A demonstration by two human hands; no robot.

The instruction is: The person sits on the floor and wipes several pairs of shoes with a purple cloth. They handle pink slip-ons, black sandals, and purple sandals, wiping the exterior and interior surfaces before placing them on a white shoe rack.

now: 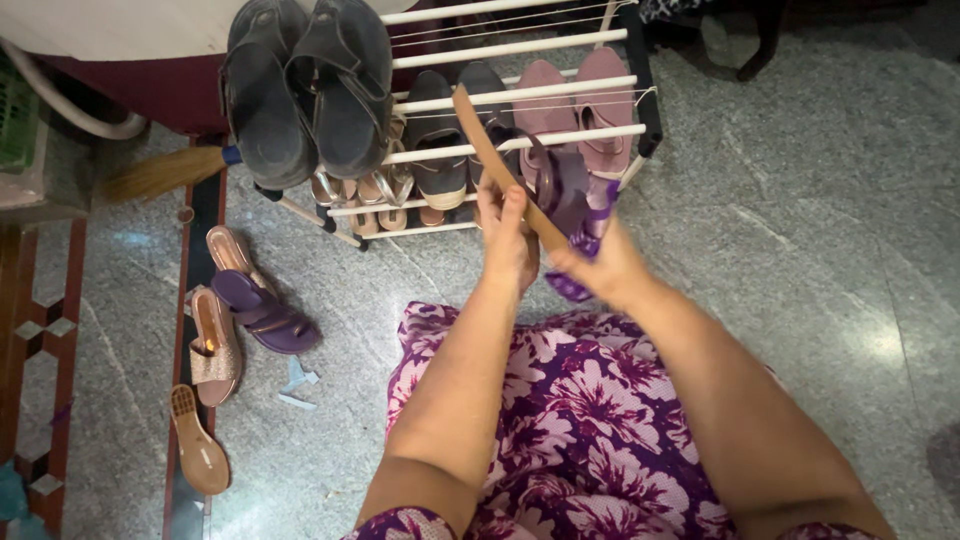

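Tan-brown sandal sole (497, 160) with purple straps (590, 232). Shoe rack (520, 47): white bars, black end frame. Dark grey-blue sandals (305, 90) at rack's top left corner. Mauve-pink slip-ons (575, 105) at right end. Black-and-tan flats (440, 150) mid-rack. Rose-gold strappy sandals (365, 190) on lower bar. Floor (800, 220): grey speckled stone, dark red-brown border strip at left edge. On floor: purple sandal (262, 312), glittery beige wedge (213, 345), tan flat sole (198, 440). Dress (570, 420): purple with pale pink flower print. Broom bristles (160, 172) straw-tan.
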